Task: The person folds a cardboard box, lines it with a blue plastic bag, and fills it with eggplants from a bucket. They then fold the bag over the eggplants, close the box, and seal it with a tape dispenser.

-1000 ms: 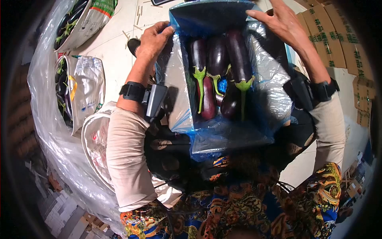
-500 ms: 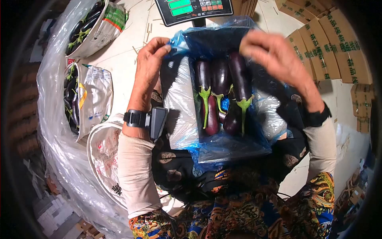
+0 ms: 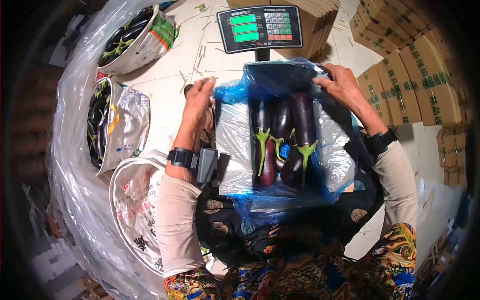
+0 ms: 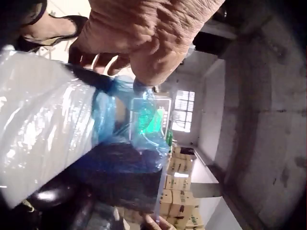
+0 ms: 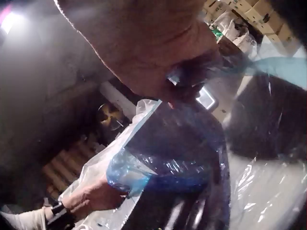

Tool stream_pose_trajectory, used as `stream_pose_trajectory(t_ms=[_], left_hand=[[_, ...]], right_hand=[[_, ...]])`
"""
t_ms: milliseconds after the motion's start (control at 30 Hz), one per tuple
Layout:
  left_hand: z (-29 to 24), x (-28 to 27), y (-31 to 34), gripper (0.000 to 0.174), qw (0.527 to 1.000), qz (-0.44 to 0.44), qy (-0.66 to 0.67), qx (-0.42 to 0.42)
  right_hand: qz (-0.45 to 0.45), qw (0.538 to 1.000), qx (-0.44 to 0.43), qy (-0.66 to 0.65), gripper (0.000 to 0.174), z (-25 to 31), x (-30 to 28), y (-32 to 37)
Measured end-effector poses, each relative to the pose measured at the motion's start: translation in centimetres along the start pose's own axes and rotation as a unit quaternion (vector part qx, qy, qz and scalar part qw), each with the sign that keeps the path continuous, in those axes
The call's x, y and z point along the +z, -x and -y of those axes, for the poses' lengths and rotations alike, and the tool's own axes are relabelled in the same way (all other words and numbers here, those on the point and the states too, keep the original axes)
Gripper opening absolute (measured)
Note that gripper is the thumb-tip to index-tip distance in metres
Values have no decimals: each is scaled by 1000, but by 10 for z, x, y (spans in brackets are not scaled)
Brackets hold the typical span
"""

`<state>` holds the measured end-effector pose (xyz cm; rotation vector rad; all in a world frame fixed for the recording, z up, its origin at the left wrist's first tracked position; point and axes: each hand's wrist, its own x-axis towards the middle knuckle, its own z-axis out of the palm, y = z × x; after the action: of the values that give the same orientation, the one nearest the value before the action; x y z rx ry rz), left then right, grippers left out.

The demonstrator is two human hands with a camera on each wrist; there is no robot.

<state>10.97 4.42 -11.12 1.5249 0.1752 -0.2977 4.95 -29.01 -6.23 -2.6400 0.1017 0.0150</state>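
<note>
An open box lined with blue plastic film [image 3: 267, 202] rests on the person's lap in the head view. Inside lie several dark purple eggplants [image 3: 303, 120], their green stems pointing toward the body. At the box's far left corner the left hand [image 3: 197, 105] pinches the film's edge; the left wrist view shows this hand [image 4: 144, 38] above the bunched film [image 4: 103, 115]. The right hand [image 3: 346, 89] grips film at the far right corner, thumb toward the box. Film [image 5: 278, 67] stretches beside the right hand [image 5: 148, 43] in the right wrist view.
A scale display [image 3: 260, 29] stands beyond the box, before flattened cardboard [image 3: 312, 30]. Bags of eggplants [image 3: 132, 112] line the left, beside clear plastic sheeting [image 3: 67, 135]. Stacked cartons [image 3: 425, 80] stand at the right; thin sticks lie on the floor.
The head view has shifted, bringing the scale display into sight. My right hand moved from above the box's far side to its far right corner and took hold of film there.
</note>
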Motion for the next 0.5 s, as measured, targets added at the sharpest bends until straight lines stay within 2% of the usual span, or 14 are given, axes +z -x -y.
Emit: stream_pose_trajectory(t_ms=[33, 67, 100, 167, 233, 267, 367, 433, 500], left_hand=[[8, -1, 0, 39, 997, 26, 34, -58], [23, -6, -14, 34, 989, 7, 35, -142], [64, -19, -40, 26, 983, 55, 111, -134], [51, -4, -28, 20, 987, 26, 124, -96], [37, -1, -26, 14, 996, -17, 75, -52], [34, -1, -25, 12, 998, -38, 48, -30], [34, -3, -25, 10, 993, -97, 37, 61], [25, 0, -17, 13, 988, -100, -20, 113], [6, 6, 3, 15, 978, -89, -94, 163]], right_hand=[[-14, 1000, 1, -1, 41, 1, 0, 1], [-29, 1000, 4, -2, 39, -2, -1, 1], [-45, 999, 6, -3, 37, -2, -1, 2], [-48, 998, 16, -26, 29, 7, -11, 12], [-59, 994, 34, -84, 26, 14, -13, 25], [-49, 994, 16, -100, 20, 15, -13, 30], [-66, 972, -141, -175, 17, 12, 13, 47], [5, 970, -219, -106, 14, 20, 21, 66], [79, 963, -258, 4, 12, 24, 23, 85]])
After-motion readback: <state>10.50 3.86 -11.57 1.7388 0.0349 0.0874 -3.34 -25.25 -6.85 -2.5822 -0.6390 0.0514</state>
